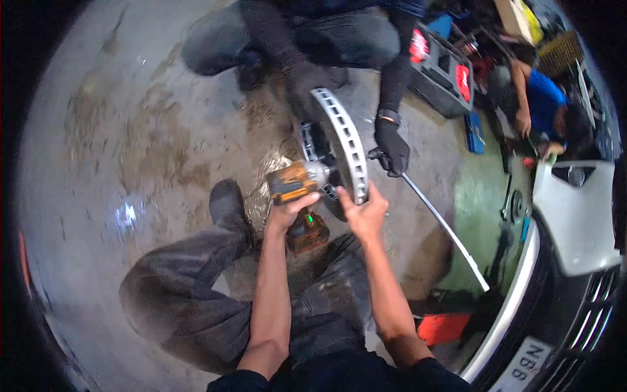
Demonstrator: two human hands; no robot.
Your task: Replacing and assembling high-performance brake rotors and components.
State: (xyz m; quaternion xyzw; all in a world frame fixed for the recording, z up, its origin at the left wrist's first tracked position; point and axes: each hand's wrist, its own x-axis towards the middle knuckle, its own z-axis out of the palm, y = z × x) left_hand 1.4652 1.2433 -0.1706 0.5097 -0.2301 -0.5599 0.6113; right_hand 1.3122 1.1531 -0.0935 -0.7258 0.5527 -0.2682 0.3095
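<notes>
My left hand (pixel 285 214) is closed round the handle of a worn orange-and-black cordless impact wrench (pixel 289 184). The wrench's nose points right, at the hub side of a vented brake disc (pixel 349 145) standing on edge; whether the socket sits on a bolt is hidden. My right hand (pixel 367 215) grips the disc's lower rim, thumb on the near side. Across from me, a co-worker's dark-gloved hand (pixel 307 88) is at the disc's top, partly blurred. Their other gloved hand (pixel 392 153) holds a long silver bar (pixel 444 228) slanting down to the right.
A black toolbox (pixel 439 81) with red parts stands at the upper right, a blue case (pixel 475 132) beside it. Beyond is another person in blue (pixel 543 88). A white car's front (pixel 581 222) fills the right side. A red object (pixel 443 328) lies near it.
</notes>
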